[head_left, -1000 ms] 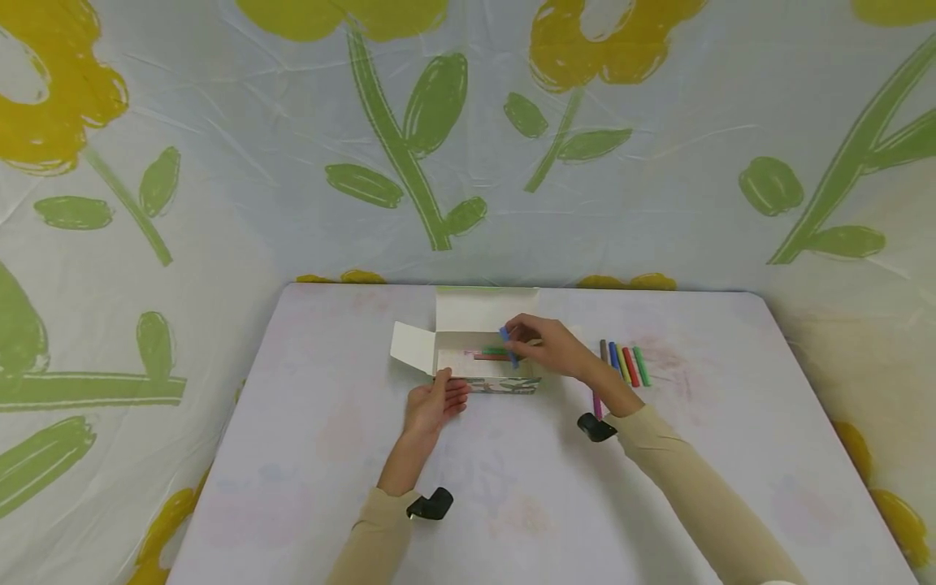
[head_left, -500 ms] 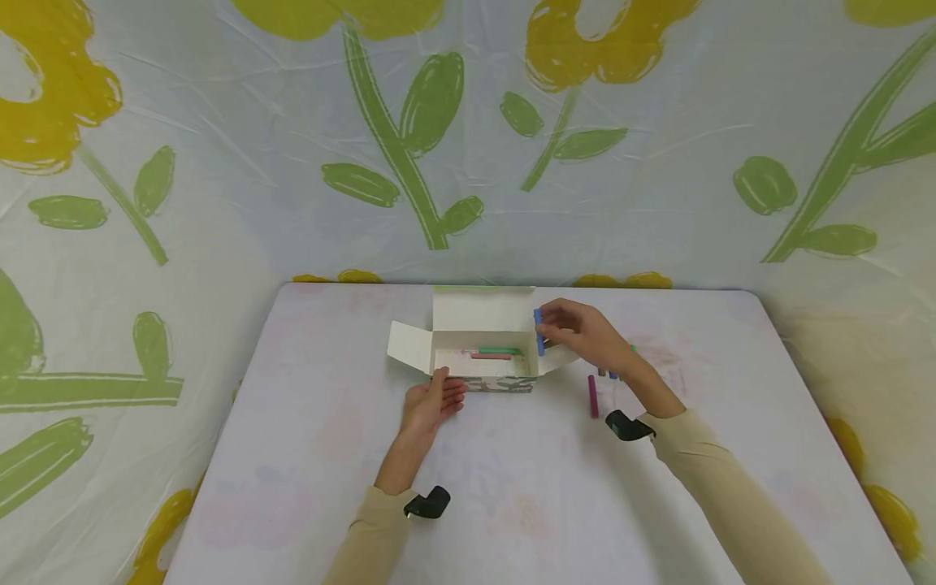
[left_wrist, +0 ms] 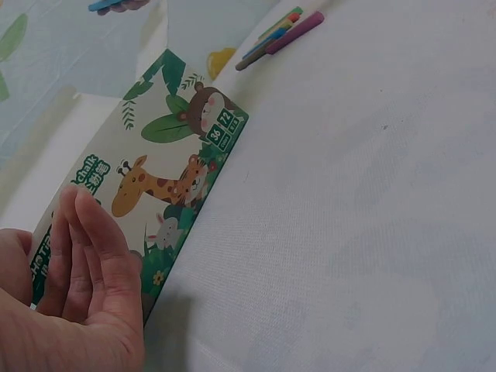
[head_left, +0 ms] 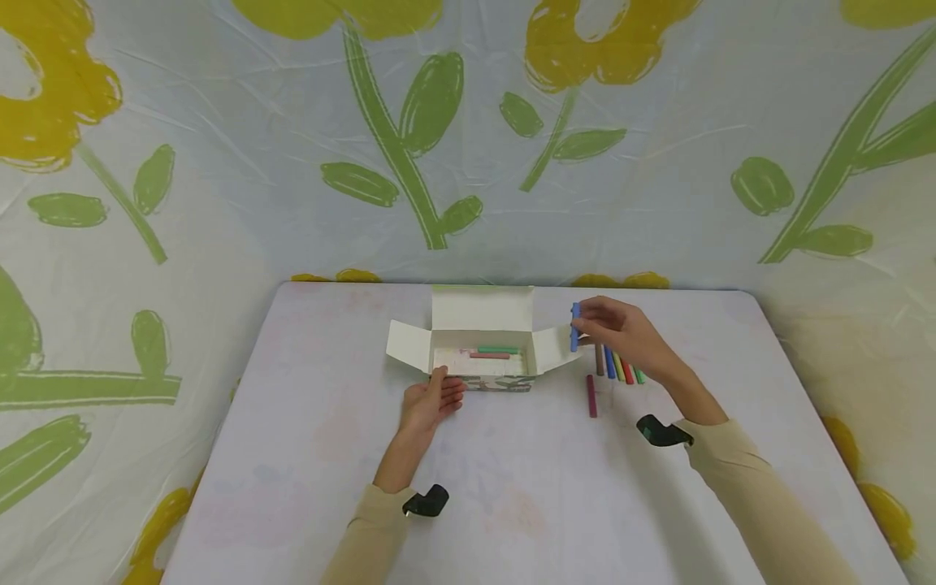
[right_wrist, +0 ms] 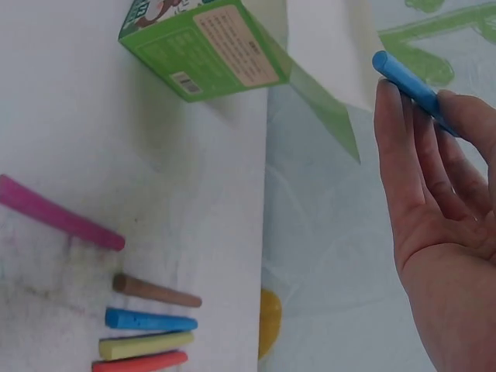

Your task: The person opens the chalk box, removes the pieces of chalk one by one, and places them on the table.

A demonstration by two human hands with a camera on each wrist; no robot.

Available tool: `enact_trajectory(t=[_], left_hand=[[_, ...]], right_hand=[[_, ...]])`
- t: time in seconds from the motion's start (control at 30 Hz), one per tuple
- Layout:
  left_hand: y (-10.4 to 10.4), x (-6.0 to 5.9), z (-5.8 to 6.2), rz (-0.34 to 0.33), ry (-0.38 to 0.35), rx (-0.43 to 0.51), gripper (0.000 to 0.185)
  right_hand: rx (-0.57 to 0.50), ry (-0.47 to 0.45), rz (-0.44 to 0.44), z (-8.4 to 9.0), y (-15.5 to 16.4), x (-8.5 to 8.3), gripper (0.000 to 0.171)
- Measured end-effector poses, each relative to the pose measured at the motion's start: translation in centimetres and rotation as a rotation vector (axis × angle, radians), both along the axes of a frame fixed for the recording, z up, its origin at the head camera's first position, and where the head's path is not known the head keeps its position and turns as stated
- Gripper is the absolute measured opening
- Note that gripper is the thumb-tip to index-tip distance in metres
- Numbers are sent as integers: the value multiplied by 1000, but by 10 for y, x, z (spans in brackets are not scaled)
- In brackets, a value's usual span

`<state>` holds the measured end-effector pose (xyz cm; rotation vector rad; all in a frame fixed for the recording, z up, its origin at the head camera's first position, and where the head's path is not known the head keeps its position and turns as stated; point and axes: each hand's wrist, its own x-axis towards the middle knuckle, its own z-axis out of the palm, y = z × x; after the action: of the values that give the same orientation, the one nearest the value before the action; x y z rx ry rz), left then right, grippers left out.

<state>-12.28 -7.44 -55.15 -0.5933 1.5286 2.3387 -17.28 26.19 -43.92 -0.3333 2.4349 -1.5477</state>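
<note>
My right hand pinches a blue chalk stick between thumb and fingertips, held in the air beside the box's right flap. The open chalk box has its lid and side flaps spread, with animal drawings on its front. Inside lie a green chalk stick and a reddish chalk stick. My left hand holds the box at its front left, thumb at the rim and fingers along the front face. Its fingers cover part of the print in the left wrist view.
Right of the box is a row of several chalk sticks, including brown, blue, yellow and red. A purple chalk stick lies nearer on the white table. Flower-printed cloth rises behind.
My right hand has moved right, carrying the blue chalk stick from above the box to beyond its right flap. The left hand stays at the box.
</note>
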Motion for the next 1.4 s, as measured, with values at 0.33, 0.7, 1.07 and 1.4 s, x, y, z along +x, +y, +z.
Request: enact_trajectory(t=[0.33,0.7,1.07,1.4], left_hand=[[-2,0,-2,5,6,-1,37],[-2,1,-1,-3,-3,-10,38],[-3,0,-1,0,-8,-4,36],[-1,0,0,-5,-15,-14,39]], right_hand=[[48,-14,-55,-8,28,14,48],[144,-71,-112,-34,52,36,54],[78,-115,-103,-67,63,51,49],[136,-161,-94,-86,64,62,50]])
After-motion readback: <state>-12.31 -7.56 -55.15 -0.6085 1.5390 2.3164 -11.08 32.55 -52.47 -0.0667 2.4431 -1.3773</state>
